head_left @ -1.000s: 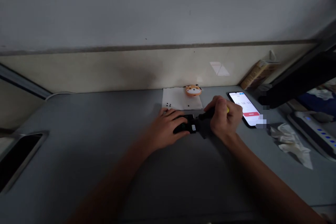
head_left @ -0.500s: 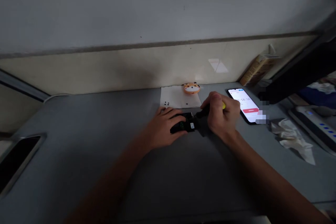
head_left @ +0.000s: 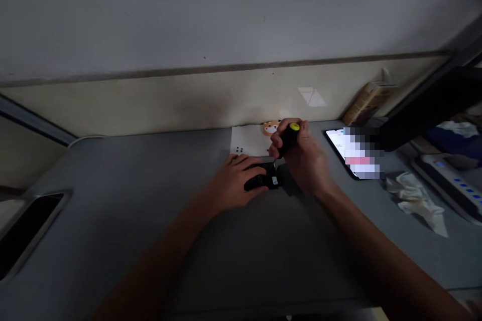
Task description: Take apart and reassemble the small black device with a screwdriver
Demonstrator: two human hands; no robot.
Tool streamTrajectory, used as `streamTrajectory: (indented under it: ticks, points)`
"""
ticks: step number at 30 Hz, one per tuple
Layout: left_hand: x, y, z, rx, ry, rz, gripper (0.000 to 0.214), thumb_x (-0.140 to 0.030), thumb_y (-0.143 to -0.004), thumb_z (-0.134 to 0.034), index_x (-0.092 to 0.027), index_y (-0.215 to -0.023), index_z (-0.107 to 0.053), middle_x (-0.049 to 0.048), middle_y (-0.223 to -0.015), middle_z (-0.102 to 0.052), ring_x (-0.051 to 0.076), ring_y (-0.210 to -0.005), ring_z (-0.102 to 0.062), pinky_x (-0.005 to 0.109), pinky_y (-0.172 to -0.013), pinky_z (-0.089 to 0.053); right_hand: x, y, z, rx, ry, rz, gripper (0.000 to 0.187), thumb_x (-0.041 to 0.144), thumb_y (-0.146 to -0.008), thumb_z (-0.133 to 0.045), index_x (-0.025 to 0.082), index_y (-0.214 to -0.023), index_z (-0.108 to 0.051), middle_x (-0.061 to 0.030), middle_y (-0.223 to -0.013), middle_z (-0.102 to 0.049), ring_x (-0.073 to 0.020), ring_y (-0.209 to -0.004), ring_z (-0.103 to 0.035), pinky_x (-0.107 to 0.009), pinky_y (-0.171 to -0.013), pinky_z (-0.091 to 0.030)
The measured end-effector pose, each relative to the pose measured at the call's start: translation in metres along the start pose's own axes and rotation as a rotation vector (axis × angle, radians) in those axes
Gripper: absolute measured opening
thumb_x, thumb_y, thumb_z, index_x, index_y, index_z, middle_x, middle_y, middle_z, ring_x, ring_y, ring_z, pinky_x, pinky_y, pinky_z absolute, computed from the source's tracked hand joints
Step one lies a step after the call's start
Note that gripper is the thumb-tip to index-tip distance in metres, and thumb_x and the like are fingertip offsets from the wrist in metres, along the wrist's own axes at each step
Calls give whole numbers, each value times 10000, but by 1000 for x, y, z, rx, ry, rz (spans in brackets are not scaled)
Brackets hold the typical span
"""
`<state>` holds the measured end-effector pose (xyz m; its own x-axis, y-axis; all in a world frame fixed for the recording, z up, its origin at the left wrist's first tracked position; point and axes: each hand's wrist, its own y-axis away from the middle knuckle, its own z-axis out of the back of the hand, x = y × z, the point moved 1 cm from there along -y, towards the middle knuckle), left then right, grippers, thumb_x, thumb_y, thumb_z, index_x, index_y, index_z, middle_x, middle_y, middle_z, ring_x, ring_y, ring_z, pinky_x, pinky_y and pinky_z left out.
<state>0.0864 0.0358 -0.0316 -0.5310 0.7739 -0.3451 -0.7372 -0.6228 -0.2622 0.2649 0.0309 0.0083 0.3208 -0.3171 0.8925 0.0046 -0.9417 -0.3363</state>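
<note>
My left hand grips a small black device with a white label, holding it down on the grey desk. A screwdriver with a black handle and yellow end is in my right hand, fingers wrapped round the handle. Its shaft slants down to the device, and the tip is at the device's upper right part. Behind the device lies a white sheet of paper with several tiny black pieces, perhaps screws. An orange animal-face case sits on the paper, partly hidden by my right hand.
A lit phone lies right of my right hand, with crumpled tissue and a power strip beyond. A book-like box leans by the wall. Another dark-screened device lies at the left desk edge.
My right hand has tilted the screwdriver from lying nearly flat to steeply upright, its yellow end now pointing up. The tip has come onto the device. My left hand stays in place.
</note>
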Motion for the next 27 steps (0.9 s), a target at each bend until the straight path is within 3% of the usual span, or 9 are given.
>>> streamTrajectory:
  ticks: [6,9,13,18,24,27]
  points:
    - [-3,-1,1,-28,31,9,179,-370,-946,-691,-242,-1066,-720,54,-1275,-699,261,-1176,-610,465,-1047,-447,-1,3,-6,-93,-158,-28,447,689,-904,-598,268,-824,-471,38,-716,-426,-116,-562,-368,-274,-516,-368]
    - [-3,-1,0,-40,41,7,167,-348,-926,-710,-236,-1050,-714,62,-1277,-696,267,-1175,-609,470,-1033,-461,0,4,-4,-86,-155,-17,425,626,-879,-683,268,-821,-461,45,-706,-442,-115,-573,-396,-271,-543,-393]
    - [-3,-1,-1,-54,61,4,160,-331,-909,-720,-220,-1024,-709,79,-1280,-688,277,-1184,-603,473,-1031,-468,4,-2,-1,-88,-104,-60,445,686,-898,-610,259,-817,-517,12,-761,-508,-135,-636,-496,-296,-575,-451]
    - [-3,-1,-2,-67,73,12,145,-355,-914,-703,-233,-993,-703,70,-1246,-690,268,-1161,-609,472,-1037,-469,7,-5,-1,-81,-139,-105,486,732,-917,-529,261,-797,-513,32,-673,-427,-128,-559,-421,-288,-538,-420]
    - [0,-1,-4,-53,54,-27,210,-408,-918,-714,-223,-1018,-704,82,-1282,-688,273,-1184,-604,474,-1055,-458,1,1,0,-72,-181,-65,420,587,-852,-740,260,-804,-480,55,-681,-439,-107,-558,-383,-265,-545,-390]
    - [1,-1,-4,-34,37,-10,236,-440,-919,-714,-235,-1036,-708,78,-1298,-685,278,-1201,-602,478,-1072,-450,-1,1,0,-60,-169,-35,383,572,-872,-724,259,-821,-509,39,-715,-505,-116,-609,-454,-274,-595,-426]
